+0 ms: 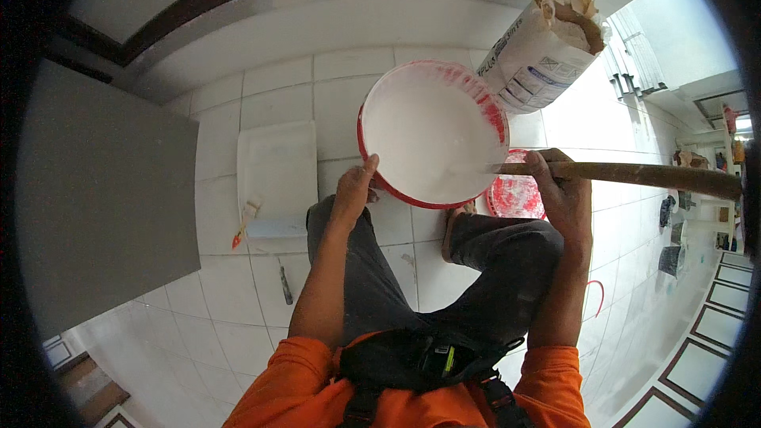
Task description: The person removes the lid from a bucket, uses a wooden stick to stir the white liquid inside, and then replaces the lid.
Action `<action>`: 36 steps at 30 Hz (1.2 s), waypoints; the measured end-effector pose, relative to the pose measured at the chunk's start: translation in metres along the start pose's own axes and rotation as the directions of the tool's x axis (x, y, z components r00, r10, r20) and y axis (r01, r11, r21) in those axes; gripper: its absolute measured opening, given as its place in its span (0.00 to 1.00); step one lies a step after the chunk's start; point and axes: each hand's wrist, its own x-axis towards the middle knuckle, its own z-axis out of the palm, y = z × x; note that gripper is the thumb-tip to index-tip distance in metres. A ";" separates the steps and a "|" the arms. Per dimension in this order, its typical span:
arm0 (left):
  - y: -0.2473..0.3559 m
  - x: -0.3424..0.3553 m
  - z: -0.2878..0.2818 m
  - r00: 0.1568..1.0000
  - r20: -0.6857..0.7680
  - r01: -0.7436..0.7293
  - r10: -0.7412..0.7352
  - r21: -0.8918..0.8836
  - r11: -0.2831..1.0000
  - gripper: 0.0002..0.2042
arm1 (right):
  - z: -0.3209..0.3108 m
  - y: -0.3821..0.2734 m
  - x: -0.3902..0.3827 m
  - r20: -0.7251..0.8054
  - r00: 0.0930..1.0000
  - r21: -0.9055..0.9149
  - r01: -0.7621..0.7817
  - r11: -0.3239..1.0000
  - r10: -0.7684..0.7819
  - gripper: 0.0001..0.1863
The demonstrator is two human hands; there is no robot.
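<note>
A round red bucket (361, 139) stands in front of me on the tiled floor, its inner wall smeared white on the right. Inside it lies a smooth white mixture (432, 131). My left hand (353, 192) grips the bucket's near left rim, thumb on top. In my right hand (564, 194) is a long wooden stick (658, 176), fingers wrapped round it. The stick's near end slopes off to the right, and its other end reaches over the bucket's right rim to the mixture. Whether anything is fixed to that end is hidden.
An opened paper sack (531, 67) with a torn top stands behind the bucket. A white-smeared red lid or shallow container (515, 196) lies by my right foot. To the left are a white board (277, 162), a brush (250, 209), a dark-handled tool (285, 282) and a grey panel (111, 198).
</note>
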 end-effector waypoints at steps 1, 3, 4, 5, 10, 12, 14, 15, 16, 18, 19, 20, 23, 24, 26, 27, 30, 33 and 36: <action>-0.001 0.007 -0.001 1.000 -0.002 0.007 -0.007 0.003 1.000 0.39 | -0.002 0.007 0.001 0.034 0.999 0.005 0.005 1.000 -0.005 0.16; 0.002 0.025 -0.015 0.998 -0.060 -0.003 0.004 0.014 1.000 0.39 | -0.002 0.007 -0.001 0.094 0.995 0.003 -0.030 1.000 0.030 0.15; 0.004 0.031 -0.023 0.994 -0.111 -0.001 0.000 -0.006 1.000 0.40 | -0.003 0.007 0.000 0.151 0.988 -0.005 -0.045 0.999 0.045 0.15; 0.013 0.035 -0.023 0.995 -0.096 0.014 -0.014 0.001 1.000 0.40 | -0.006 0.007 0.000 0.147 0.987 -0.009 -0.066 0.998 0.067 0.15; 0.033 0.057 -0.035 0.999 -0.008 -0.047 0.047 0.061 0.997 0.40 | -0.001 0.013 0.007 0.233 0.972 0.006 0.021 1.000 -0.022 0.13; 0.037 0.056 -0.031 0.998 0.041 -0.054 0.053 0.024 0.998 0.40 | -0.003 0.015 0.009 0.245 0.969 0.004 -0.031 1.000 0.029 0.13; 0.039 0.053 -0.029 0.994 0.085 -0.064 0.065 -0.013 0.998 0.40 | -0.002 0.019 0.008 0.340 0.933 0.020 0.117 0.993 -0.117 0.14; 0.040 0.052 -0.029 0.994 0.096 -0.041 0.042 -0.017 0.999 0.40 | -0.001 0.019 0.006 0.335 0.935 0.018 0.114 0.993 -0.113 0.14; 0.040 0.051 -0.029 0.994 0.108 -0.018 0.020 -0.022 1.000 0.40 | -0.001 0.018 0.004 0.355 0.931 0.015 0.088 0.996 -0.087 0.15; 0.043 0.047 -0.023 0.993 0.111 -0.035 0.037 -0.016 0.999 0.40 | -0.001 0.021 0.001 0.366 0.929 0.000 0.066 0.998 -0.061 0.15; 0.044 0.045 -0.020 0.993 0.106 -0.049 0.049 -0.007 0.999 0.40 | 0.000 0.027 0.000 0.348 0.931 0.019 0.107 0.994 -0.107 0.16; 0.041 0.046 -0.023 0.993 0.104 -0.056 0.057 -0.012 0.998 0.40 | 0.002 0.027 0.000 0.334 0.929 0.043 0.156 0.987 -0.161 0.17; 0.028 0.053 -0.029 0.994 0.069 -0.084 0.086 -0.026 0.996 0.40 | 0.004 0.019 -0.008 0.226 0.966 -0.020 -0.125 0.992 0.126 0.18; 0.024 0.053 -0.031 0.997 0.059 -0.041 0.042 -0.011 0.999 0.38 | 0.005 0.021 -0.011 0.213 0.955 -0.010 -0.207 0.978 0.205 0.20; 0.016 0.052 -0.031 0.999 0.044 -0.004 0.004 -0.010 1.000 0.37 | 0.006 0.022 -0.022 0.148 0.959 0.054 -0.252 0.966 0.242 0.22; 0.009 0.045 -0.029 0.997 0.040 -0.065 0.065 0.001 0.998 0.40 | 0.006 0.020 -0.030 0.123 0.955 0.094 -0.283 0.955 0.271 0.23; -0.004 0.017 -0.023 0.994 0.043 -0.101 0.104 -0.066 0.993 0.44 | 0.015 0.031 -0.048 0.051 0.952 0.148 -0.305 0.941 0.301 0.25; -0.022 -0.013 -0.031 0.996 -0.007 -0.085 0.085 -0.147 0.985 0.43 | 0.058 0.036 -0.071 -0.015 0.943 0.338 -0.309 0.889 0.334 0.32; -0.027 -0.036 -0.019 0.998 -0.004 -0.056 0.056 -0.192 0.980 0.40 | 0.100 0.068 -0.098 -0.180 0.889 0.495 -0.288 0.820 0.421 0.37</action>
